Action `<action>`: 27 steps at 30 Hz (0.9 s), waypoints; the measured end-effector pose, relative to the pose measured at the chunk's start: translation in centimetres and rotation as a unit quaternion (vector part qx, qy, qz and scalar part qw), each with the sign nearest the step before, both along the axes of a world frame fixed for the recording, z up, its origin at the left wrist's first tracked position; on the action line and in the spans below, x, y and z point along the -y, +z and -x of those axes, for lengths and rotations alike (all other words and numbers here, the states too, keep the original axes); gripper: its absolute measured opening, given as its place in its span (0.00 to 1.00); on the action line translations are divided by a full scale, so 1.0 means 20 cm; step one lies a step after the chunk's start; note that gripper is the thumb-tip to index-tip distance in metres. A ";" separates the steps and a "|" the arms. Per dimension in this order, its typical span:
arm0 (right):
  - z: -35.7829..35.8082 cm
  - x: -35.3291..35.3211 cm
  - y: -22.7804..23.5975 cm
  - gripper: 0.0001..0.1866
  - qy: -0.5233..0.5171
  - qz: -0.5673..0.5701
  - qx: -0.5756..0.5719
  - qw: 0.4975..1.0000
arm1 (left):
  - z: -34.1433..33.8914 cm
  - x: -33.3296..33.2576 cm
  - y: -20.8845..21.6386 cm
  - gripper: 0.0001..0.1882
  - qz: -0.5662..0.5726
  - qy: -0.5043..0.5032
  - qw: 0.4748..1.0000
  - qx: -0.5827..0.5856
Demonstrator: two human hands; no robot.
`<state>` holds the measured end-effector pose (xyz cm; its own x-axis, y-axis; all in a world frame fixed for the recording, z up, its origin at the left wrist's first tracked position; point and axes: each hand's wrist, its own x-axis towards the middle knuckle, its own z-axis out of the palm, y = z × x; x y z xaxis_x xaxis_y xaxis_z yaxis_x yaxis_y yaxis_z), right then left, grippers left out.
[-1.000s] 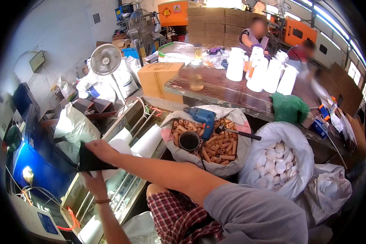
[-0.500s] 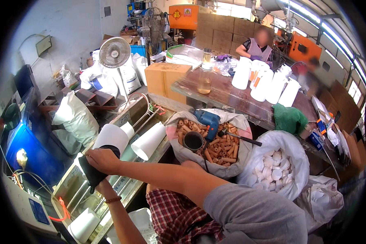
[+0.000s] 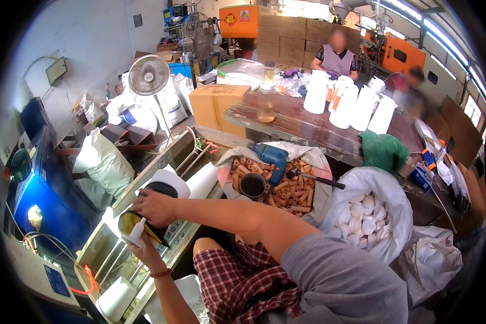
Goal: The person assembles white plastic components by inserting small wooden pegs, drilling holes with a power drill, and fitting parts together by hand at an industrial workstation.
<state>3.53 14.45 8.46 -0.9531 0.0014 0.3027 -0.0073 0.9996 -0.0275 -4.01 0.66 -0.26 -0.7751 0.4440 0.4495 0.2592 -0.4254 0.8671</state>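
the left hand (image 3: 148, 254) is nearest the lower edge, fingers curled and pinching a white tube (image 3: 136, 232). the right hand (image 3: 157, 209), palm down, is closed over a black piece (image 3: 127, 221) with a yellowish inner face; its fingertips are partly hidden, so how hard they press i cannot tell. the two hands are close together over the trough (image 3: 156, 163).

the step in hand looks like fine two-handed work, the tube brought up to the black piece. from here a move would seem to call for the right hand to hold the piece steady while the left minds the angle of the tube's tip; whether tip and piece touch is too small to tell.

the tube's long axis is slanted, its narrow end pointing up and a little right, toward the right hand. the black piece turns its yellowish face down and left, toward the left hand; its full outline is covered, so its long axis is unclear.

just beyond the right hand lies a white cylinder (image 3: 170, 177) with a dark band. right of the trough, a sack (image 3: 324, 198) holds brown rolls (image 3: 289, 197) and a drill (image 3: 274, 159); beside it a bag (image 3: 383, 178) holds white caps (image 3: 367, 216). farther out, jugs (image 3: 343, 110) stand on the table (image 3: 291, 117), a person (image 3: 338, 60) behind.
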 end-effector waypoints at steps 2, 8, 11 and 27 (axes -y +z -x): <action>-0.03 -0.02 -0.04 0.17 0.094 -0.040 -0.187 0.977 | -0.03 0.00 -0.01 0.24 -0.014 -0.011 1.000 0.006; -0.21 -0.27 0.09 0.16 -0.147 0.061 -0.012 0.987 | -0.12 0.03 0.03 0.26 0.031 0.031 0.995 -0.088; -0.22 -0.17 0.09 0.15 -0.141 0.025 -0.012 0.990 | -0.14 0.02 0.04 0.26 0.064 0.090 0.991 -0.077; -1.29 0.09 -0.08 0.19 -0.009 -0.065 -0.208 0.976 | -0.46 0.33 0.09 0.24 0.098 -0.105 0.975 0.172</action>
